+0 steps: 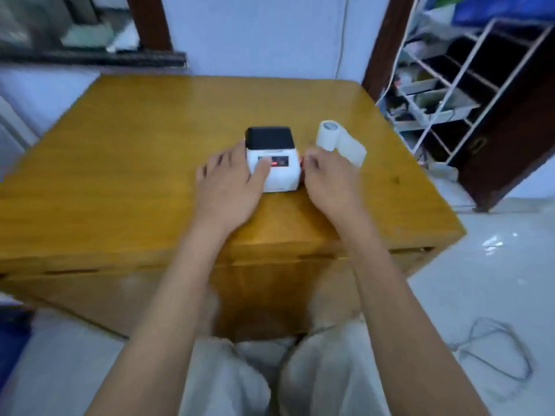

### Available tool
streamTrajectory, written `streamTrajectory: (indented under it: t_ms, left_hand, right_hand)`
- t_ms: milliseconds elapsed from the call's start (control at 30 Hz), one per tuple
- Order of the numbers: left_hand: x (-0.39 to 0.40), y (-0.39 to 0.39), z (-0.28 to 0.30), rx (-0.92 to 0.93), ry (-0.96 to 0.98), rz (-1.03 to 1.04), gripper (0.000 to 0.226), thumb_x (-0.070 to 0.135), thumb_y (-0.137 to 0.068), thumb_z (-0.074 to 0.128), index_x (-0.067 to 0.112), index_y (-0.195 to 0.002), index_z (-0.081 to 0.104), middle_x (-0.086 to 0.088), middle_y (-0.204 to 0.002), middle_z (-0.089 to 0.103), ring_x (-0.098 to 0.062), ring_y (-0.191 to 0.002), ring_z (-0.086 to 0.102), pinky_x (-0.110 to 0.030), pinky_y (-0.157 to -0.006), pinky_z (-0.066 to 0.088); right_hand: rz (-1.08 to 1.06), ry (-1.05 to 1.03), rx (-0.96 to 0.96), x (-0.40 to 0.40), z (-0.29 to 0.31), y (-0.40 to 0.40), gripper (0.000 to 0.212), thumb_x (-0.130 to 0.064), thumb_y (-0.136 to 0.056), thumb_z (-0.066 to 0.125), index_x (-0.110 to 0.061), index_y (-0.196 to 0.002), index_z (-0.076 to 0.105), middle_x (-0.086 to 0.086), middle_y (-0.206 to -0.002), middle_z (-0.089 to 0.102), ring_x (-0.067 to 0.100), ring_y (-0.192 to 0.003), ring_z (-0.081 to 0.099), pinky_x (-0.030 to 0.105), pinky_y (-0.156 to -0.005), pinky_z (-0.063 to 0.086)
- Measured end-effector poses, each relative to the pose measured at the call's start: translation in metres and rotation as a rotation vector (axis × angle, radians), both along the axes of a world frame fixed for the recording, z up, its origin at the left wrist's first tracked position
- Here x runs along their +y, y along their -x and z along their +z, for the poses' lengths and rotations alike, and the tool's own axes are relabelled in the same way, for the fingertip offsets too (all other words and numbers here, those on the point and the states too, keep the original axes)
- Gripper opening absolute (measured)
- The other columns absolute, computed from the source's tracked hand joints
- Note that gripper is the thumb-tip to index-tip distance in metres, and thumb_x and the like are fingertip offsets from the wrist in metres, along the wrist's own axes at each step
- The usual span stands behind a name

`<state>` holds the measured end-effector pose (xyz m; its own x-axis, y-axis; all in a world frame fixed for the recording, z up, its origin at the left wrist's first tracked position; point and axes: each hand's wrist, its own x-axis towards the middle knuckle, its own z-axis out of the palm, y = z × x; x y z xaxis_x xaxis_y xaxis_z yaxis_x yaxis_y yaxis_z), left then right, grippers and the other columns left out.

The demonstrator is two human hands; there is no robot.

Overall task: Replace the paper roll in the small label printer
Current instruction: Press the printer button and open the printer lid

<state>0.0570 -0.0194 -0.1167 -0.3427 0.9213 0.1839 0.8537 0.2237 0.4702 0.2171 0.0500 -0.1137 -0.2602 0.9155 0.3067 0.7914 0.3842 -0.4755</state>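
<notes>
Left hand [223,181] is spread flat against the small white label printer [271,160], thumb on its front; right hand [327,178] is loosely curled, empty, beside it. White paper roll [341,142] lies right of the printer. Body should be braced while the black lid [269,137] is released.

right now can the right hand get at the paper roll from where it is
Probably yes. The right hand sits at the printer's right side, and the paper roll lies just beyond its fingers with nothing between them.
</notes>
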Motion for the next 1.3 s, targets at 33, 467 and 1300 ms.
streamTrajectory:
  t_ms: [33, 467, 1300]
  left_hand:
    - [-0.004, -0.001, 0.004, -0.031, 0.002, 0.014, 0.064, 0.056, -0.104, 0.03, 0.018, -0.154, 0.043, -0.012, -0.153, 0.057, -0.034, -0.144, 0.044, -0.049, -0.116, 0.03]
    - [-0.009, 0.006, 0.006, -0.169, -0.006, -0.005, 0.056, 0.055, -0.102, 0.041, 0.031, -0.151, 0.05, 0.003, -0.156, 0.056, -0.021, -0.154, 0.033, -0.045, -0.123, 0.022]
    - [-0.006, 0.008, 0.004, -0.192, -0.091, -0.035, 0.061, 0.065, -0.089, 0.035, 0.033, -0.131, 0.065, 0.007, -0.119, 0.076, -0.023, -0.115, 0.066, -0.046, -0.103, 0.046]
  right_hand:
    - [-0.002, 0.028, 0.058, 0.001, 0.002, 0.0, 0.028, -0.023, -0.102, 0.041, -0.017, -0.078, 0.055, 0.012, -0.079, 0.069, 0.035, -0.081, 0.065, 0.044, -0.069, 0.049]
    - [0.06, 0.167, 0.308, 0.0, 0.0, -0.006, 0.02, -0.026, -0.098, 0.062, -0.022, -0.095, 0.081, -0.008, -0.09, 0.076, 0.013, -0.088, 0.068, 0.031, -0.076, 0.052]
    - [0.084, 0.462, 0.48, 0.02, 0.004, -0.009, 0.012, -0.02, -0.092, 0.064, -0.015, -0.09, 0.075, -0.001, -0.076, 0.073, 0.014, -0.063, 0.063, 0.032, -0.058, 0.052]
